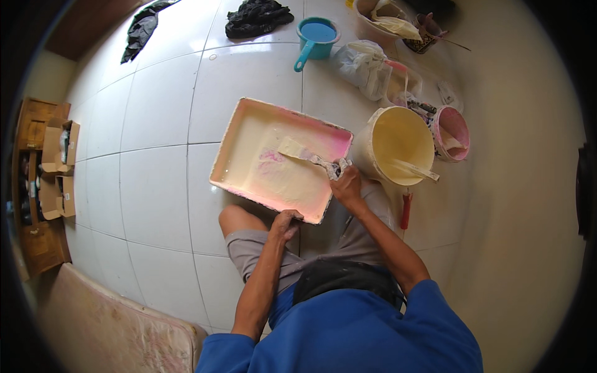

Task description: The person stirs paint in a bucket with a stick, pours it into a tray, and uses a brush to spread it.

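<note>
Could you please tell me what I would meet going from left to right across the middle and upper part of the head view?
Cardboard boxes, black plastic at the upper left, shallow rectangular tray, large cream bucket, small pink bucket.

The shallow rectangular cream tray is splotched pink near its middle and vivid magenta-pink at one corner. Cream coats the flat-bladed scraper. The large round bucket is pale yellow inside; the small round tub is pink. The long-handled turquoise dipper shows blue within. White square floor tiles carry dark gridlines.
</note>
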The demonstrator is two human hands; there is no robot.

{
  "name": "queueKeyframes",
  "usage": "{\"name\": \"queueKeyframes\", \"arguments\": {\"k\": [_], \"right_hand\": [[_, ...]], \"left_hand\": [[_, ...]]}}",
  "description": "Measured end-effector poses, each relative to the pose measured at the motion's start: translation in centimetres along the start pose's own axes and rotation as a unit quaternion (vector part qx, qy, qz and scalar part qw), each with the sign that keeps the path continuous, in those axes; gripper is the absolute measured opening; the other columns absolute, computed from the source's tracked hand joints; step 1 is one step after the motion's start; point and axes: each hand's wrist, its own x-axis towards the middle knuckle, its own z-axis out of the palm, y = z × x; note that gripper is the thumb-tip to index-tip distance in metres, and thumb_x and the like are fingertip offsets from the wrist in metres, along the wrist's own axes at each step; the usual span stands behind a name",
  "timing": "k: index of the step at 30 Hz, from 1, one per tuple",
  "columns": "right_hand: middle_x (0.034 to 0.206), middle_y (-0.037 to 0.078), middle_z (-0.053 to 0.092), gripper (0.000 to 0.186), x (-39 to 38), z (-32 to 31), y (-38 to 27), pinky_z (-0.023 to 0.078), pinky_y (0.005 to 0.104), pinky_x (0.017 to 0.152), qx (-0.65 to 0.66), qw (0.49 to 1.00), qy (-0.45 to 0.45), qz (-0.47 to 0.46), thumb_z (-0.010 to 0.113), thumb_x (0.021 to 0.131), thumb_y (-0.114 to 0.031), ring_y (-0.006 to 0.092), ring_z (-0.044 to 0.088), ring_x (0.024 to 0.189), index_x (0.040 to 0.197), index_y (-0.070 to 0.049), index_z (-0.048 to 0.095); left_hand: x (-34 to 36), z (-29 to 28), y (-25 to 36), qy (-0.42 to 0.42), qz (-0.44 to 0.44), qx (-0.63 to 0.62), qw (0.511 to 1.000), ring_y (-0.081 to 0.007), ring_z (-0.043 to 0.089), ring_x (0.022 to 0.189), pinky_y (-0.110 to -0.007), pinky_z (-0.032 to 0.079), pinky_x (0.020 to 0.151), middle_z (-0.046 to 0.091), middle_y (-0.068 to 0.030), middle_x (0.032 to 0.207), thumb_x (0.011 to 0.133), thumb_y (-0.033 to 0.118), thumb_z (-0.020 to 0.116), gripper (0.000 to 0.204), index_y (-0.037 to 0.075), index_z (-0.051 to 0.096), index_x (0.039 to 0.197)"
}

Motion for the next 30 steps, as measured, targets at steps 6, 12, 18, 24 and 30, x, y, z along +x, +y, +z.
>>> {"name": "queueKeyframes", "arguments": {"k": [6,12,18,24,30], "right_hand": [[0.09,0.024,0.058,0.034,-0.6,-4.3,2.0,0.047,0.0447,0.073,-0.023,0.999,0.033,-0.025,0.068,0.069,-0.021,0.0404,0.056,0.083,0.093,0.001,0.059],[0.074,0.009,0.061,0.029,-2.6,-9.7,6.3,0.048,0.0316,0.061,0.1,0.984,0.018,0.146,0.07,0.077,-0.026,0.0207,0.059,0.065,0.087,0.0,0.06],[0.091,0.009,0.054,0.041,-4.6,-17.0,9.2,0.049,0.0267,0.064,0.524,0.744,0.068,0.41,0.067,0.081,-0.026,0.0167,0.06,0.074,0.11,-0.005,0.048],[0.094,0.005,0.056,0.036,-4.2,-19.6,12.3,0.048,0.031,0.075,0.598,0.69,0.125,0.389,0.066,0.083,-0.026,0.0211,0.06,0.084,0.111,-0.008,0.049],[0.102,0.004,0.054,0.035,-4.5,-20.8,13.1,0.048,0.0329,0.081,0.619,0.672,0.132,0.384,0.064,0.085,-0.02,0.0214,0.059,0.088,0.114,-0.007,0.048]], "left_hand": [[1.3,2.8,-1.8,0.017,0.001,-0.037,0.999,-0.0211,0.055,0.067,-0.033,0.046,0.071,0.056,-0.0078,0.071,0.063,-0.006,0.057,0.013,0.001,0.056,0.074],[1.7,5.7,-3.4,0.011,0.022,-0.02,0.999,-0.0207,0.055,0.068,-0.033,0.047,0.073,0.057,-0.0079,0.069,0.062,-0.006,0.058,0.009,0.002,0.058,0.067],[1.9,7.2,-4.4,0.001,0.03,0.017,0.999,-0.0217,0.055,0.072,-0.036,0.046,0.076,0.057,-0.0088,0.07,0.063,-0.005,0.057,0.009,0.003,0.058,0.061],[1.0,9.4,-5.6,-0.009,0.022,0.005,1.0,-0.0236,0.055,0.078,-0.038,0.045,0.082,0.057,-0.0096,0.081,0.062,-0.006,0.055,0.019,-0.003,0.056,0.081],[0.7,10.8,-6.2,-0.025,0.034,0.003,0.999,-0.0255,0.055,0.083,-0.04,0.045,0.085,0.057,-0.0108,0.089,0.062,-0.006,0.054,0.031,-0.004,0.053,0.092]]}}
